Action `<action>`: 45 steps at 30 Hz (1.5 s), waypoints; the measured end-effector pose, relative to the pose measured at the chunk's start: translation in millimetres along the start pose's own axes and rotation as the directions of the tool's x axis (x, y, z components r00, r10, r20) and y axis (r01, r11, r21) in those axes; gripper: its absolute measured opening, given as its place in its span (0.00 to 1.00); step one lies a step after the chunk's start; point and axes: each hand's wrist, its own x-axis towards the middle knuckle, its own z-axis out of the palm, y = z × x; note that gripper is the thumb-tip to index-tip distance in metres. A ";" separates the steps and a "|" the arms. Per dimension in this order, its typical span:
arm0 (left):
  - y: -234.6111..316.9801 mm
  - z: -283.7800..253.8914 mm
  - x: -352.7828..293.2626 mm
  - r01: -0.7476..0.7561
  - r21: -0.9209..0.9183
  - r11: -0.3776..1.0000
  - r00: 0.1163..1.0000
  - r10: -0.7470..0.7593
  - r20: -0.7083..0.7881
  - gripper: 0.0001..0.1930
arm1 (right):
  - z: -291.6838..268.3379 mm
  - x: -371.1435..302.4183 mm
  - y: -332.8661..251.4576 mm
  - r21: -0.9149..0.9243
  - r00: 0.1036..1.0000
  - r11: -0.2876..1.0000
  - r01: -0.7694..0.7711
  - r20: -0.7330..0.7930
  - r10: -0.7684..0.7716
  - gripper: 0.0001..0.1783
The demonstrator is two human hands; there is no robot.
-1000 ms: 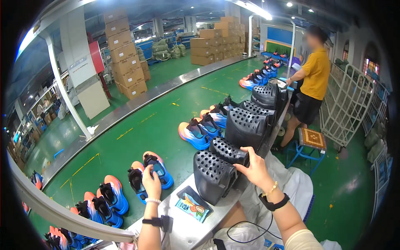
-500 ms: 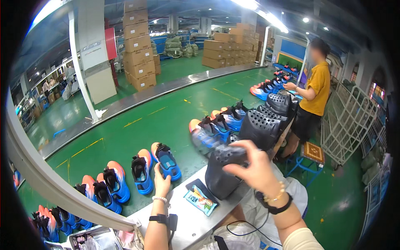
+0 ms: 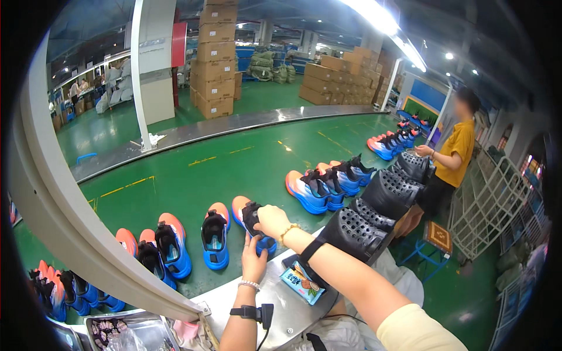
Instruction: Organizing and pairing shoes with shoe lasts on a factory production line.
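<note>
A blue, orange and black sneaker [image 3: 239,209] rests on the green surface with its heel toward me. My left hand [image 3: 253,261] is curled at its heel, on the near side. Over the shoe's opening is my right hand [image 3: 273,222], its fingers bent down at the black collar and tongue; the fingertips are partly hidden. To the left of this shoe stands a matching sneaker [image 3: 215,237], apart from it. Black perforated clogs [image 3: 350,234] line up beyond my right forearm, which covers part of the nearest one.
A blue snack packet [image 3: 302,283] lies on the metal tabletop [image 3: 275,316]. Several sneakers [image 3: 171,245] stand at left, more [image 3: 310,190] farther right. A white post [image 3: 111,245] curves across the left. A person in yellow [image 3: 458,146] works at far right beside a stool [image 3: 438,237].
My right hand has moved left from the black clogs to the sneaker's opening. My left hand stays at the heel. The whole view has shifted somewhat.
</note>
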 end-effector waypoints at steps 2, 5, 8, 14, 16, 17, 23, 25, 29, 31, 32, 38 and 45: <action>-1.5 -2.8 -0.1 0.006 -0.004 1.000 1.000 -0.006 -0.020 0.20 | 20.5 5.1 -4.3 -0.054 0.999 0.998 0.029 0.016 -0.028 0.16; 7.3 -3.6 2.5 0.046 -0.037 0.998 0.999 -0.046 -0.012 0.19 | 40.5 9.8 -3.3 -0.150 0.999 0.988 0.037 0.009 -0.036 0.16; 5.7 -5.6 -0.9 0.080 -0.069 0.994 0.996 -0.082 -0.020 0.18 | 62.6 16.7 -6.6 -0.073 0.987 0.987 -0.145 0.064 0.150 0.16; 9.7 -8.5 -1.7 0.099 -0.093 0.991 0.995 -0.100 -0.007 0.18 | 86.4 44.1 -4.4 0.045 0.927 0.939 -0.340 0.185 0.326 0.09; 11.7 2.9 -2.1 0.025 -0.053 0.998 0.992 -0.032 -0.119 0.16 | 87.8 50.7 8.1 0.084 0.921 0.929 -0.359 0.192 0.338 0.12; 14.1 9.1 2.4 0.017 -0.060 0.998 0.994 -0.023 -0.107 0.16 | 85.7 53.0 18.2 0.081 0.917 0.924 -0.373 0.185 0.354 0.12; 1.6 0.2 3.2 0.100 0.137 0.986 0.987 -0.080 -0.143 0.15 | 41.2 36.8 -8.6 0.182 0.934 0.948 -0.263 0.292 0.203 0.21; 8.2 4.4 2.8 0.102 0.124 0.987 0.987 -0.086 -0.133 0.14 | 45.0 29.6 -4.9 0.193 0.958 0.946 -0.261 0.169 0.230 0.21; 6.9 1.2 -0.1 0.046 0.060 0.997 0.991 -0.038 -0.129 0.15 | 63.4 24.6 -8.7 0.209 0.987 0.964 -0.163 0.023 0.162 0.20; 4.2 2.6 -0.6 0.026 0.038 0.999 0.993 -0.021 -0.114 0.16 | 66.9 28.1 -7.3 0.237 0.986 0.958 -0.160 -0.008 0.167 0.19; 3.7 2.6 -5.2 0.010 0.054 0.998 0.990 -0.002 -0.144 0.16 | 68.3 29.1 -5.8 0.251 0.988 0.956 -0.148 -0.012 0.156 0.19; 23.0 14.6 -4.5 0.092 0.189 0.978 0.992 -0.073 -0.103 0.18 | 66.3 30.0 15.0 0.328 0.986 0.929 -0.169 0.052 0.161 0.17; -37.8 -18.1 25.1 -0.017 0.048 0.999 0.993 0.023 -0.118 0.20 | -60.9 -65.5 -23.6 0.407 0.919 0.834 0.373 -0.037 -0.393 0.14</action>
